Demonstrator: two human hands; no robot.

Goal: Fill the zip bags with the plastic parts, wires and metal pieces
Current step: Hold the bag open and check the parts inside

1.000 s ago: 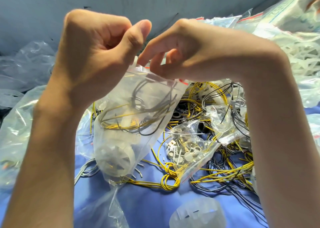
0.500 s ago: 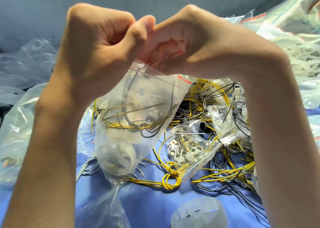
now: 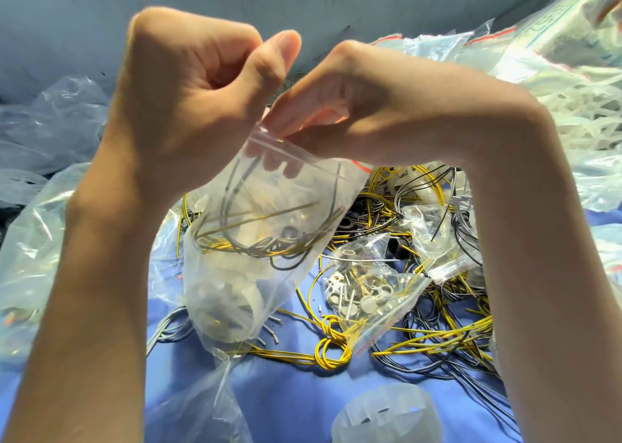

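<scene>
- The zip bag (image 3: 232,274) is clear, with a red strip at its top right corner.
- The bagged wires (image 3: 255,245) inside it are yellow and dark grey; the round plastic part (image 3: 218,308) in its bottom is milky white.
- Right of the zip bag, a small bag (image 3: 402,294) is clear with a red edge line; its metal pieces (image 3: 367,303) are silver.
- The loose wires (image 3: 336,340) around that are yellow, grey and black.
- Under the zip bag, the cloth (image 3: 303,402) is plain blue.
- Behind it, the wall (image 3: 101,12) is pale grey-blue with dark specks.
</scene>
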